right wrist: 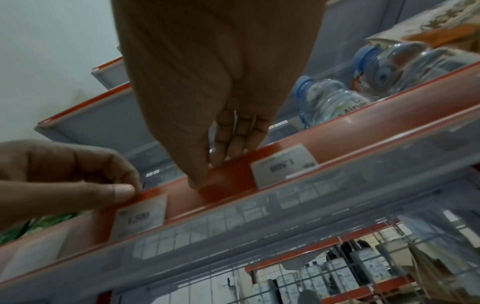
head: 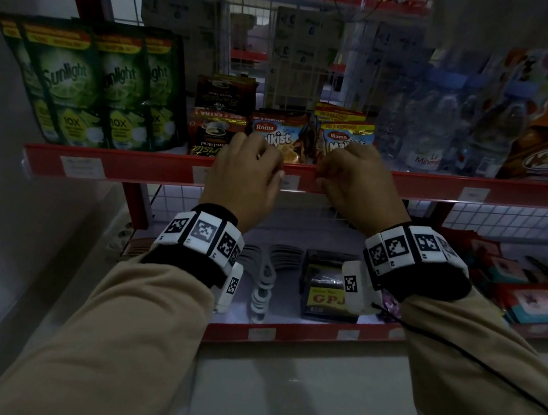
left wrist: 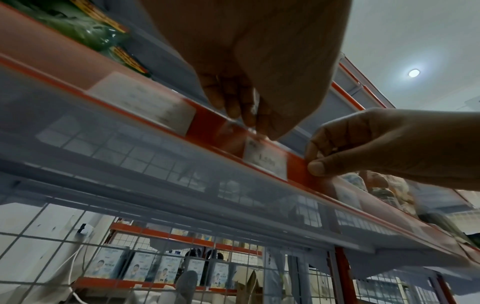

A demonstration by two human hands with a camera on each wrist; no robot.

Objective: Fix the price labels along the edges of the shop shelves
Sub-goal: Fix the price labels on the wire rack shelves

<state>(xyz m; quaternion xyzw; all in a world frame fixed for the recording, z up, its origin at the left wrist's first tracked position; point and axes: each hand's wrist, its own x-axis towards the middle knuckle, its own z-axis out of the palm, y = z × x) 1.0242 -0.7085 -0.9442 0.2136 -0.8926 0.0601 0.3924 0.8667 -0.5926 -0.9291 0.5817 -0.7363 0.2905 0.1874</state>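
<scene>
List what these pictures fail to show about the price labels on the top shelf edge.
- Head view: left hand covers most of the middle label.
- Head view: print on the left label is too small and dim.
- Left wrist view: middle label's print is blurred.
- Right wrist view: far label appears upside down, partly blurred.

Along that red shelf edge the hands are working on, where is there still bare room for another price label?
On the red rail, one bare stretch lies between the leftmost label and the left hand, another between the right hand and the far label. Between the hands a price label fills most of the gap.
</scene>
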